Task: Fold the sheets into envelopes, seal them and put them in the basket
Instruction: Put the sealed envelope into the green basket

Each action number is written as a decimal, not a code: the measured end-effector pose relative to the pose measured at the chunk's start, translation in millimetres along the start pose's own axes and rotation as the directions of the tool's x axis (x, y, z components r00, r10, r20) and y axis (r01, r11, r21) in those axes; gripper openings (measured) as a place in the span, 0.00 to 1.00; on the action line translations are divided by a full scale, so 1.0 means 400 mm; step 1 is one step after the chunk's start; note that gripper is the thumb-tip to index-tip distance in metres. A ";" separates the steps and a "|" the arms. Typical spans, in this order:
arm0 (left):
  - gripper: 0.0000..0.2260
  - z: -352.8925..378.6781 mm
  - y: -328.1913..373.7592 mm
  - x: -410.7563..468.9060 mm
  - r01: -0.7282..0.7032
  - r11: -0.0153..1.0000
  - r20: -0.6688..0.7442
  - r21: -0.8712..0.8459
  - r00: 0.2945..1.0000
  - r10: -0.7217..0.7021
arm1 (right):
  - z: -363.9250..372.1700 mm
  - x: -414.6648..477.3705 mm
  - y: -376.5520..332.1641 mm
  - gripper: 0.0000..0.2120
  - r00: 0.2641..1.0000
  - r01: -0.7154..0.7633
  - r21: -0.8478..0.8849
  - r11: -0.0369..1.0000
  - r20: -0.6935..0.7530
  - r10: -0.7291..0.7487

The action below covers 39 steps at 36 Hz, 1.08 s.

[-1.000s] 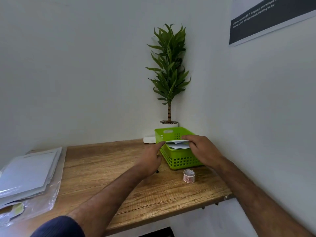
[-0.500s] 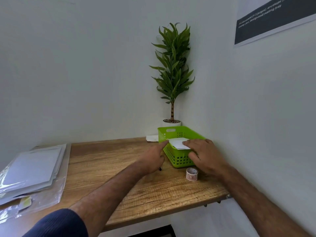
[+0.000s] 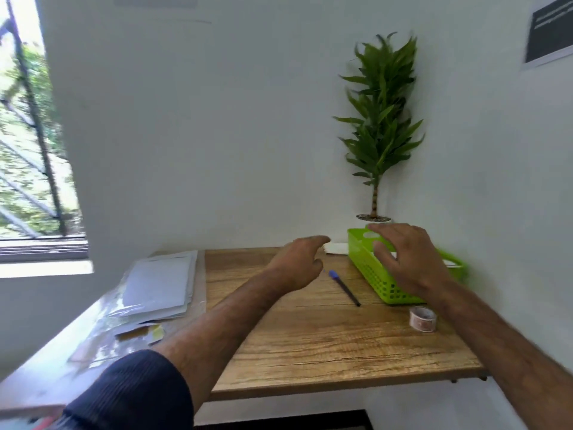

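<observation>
Head view: green basket [image 3: 370, 273] at the far right corner of the table [image 3: 325, 342], close to the right wall, in front of the plant pot [image 3: 373, 218]. Lattice walls with small square holes, and a cut-out handle in the far end. Inside, only a thin strip of white paper [image 3: 449, 262] visible, blurred; impossible to tell whether folded or sealed. Near side and middle of the basket hidden behind the right hand [image 3: 406, 259].

Right hand above the basket, palm down, fingers spread and a little bent, holding nothing. Left hand [image 3: 297, 265] in the air to the left of the basket, over the table, fingers loosely curled with the index pointing forward, also holding nothing. Dark blue sleeve [image 3: 133, 395] on the left arm.

On the left side, well apart from the basket: pile of white sheets [image 3: 161, 283], lying on clear plastic film [image 3: 93, 342], slightly fanned out. Small yellowish card [image 3: 145, 332] at the near edge of the pile.

Between the left hand and the basket: pen [image 3: 344, 288] with blue cap, lying diagonal on the wood. Near the basket's front corner: roll of tape [image 3: 422, 318], standing on its flat side, partly covered by the right forearm. Behind the basket's left end: one more white paper [image 3: 336, 248], flat against the back wall.

Tall green plant [image 3: 379, 119] in the corner. Window [image 3: 28, 135] at far left, dark poster [image 3: 548, 32] high on the right wall, text too blurred for reading.
</observation>
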<state>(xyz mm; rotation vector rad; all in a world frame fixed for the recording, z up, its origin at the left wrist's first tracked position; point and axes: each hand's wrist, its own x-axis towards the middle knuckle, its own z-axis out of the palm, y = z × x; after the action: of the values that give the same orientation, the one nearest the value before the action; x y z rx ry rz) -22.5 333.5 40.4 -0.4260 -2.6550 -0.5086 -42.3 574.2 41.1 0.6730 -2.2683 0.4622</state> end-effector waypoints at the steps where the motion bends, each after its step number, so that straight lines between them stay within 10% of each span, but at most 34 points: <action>1: 0.26 -0.020 -0.019 -0.010 0.017 1.000 -0.011 0.001 1.000 -0.017 | 0.009 0.011 -0.019 0.25 1.000 0.010 0.006 1.000 -0.005 -0.010; 14: 0.22 -0.210 -0.313 -0.254 0.250 0.968 -0.181 0.018 0.953 -0.242 | 0.180 0.075 -0.294 0.22 0.997 0.065 0.210 0.976 -0.056 -0.054; 19: 0.20 -0.167 -0.335 -0.298 0.227 0.974 -0.183 -0.004 0.957 -0.224 | 0.224 0.036 -0.281 0.20 0.986 -0.127 -0.072 0.989 0.101 0.134; 26: 0.21 -0.055 -0.192 -0.217 0.126 0.991 -0.060 -0.052 0.990 -0.129 | 0.221 -0.045 -0.202 0.15 0.805 -0.222 -0.281 0.934 0.488 0.338; 39: 0.20 0.143 0.055 -0.083 -0.010 1.000 0.253 -0.028 0.967 0.017 | 0.082 -0.144 -0.116 0.13 0.890 -0.121 -0.011 0.993 0.443 0.113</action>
<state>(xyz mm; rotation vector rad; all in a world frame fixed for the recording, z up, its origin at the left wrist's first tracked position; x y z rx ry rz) -4.1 368.8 -16.6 -0.5504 -2.8901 -0.5164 2.4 539.7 -17.0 0.7079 -2.7514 0.4170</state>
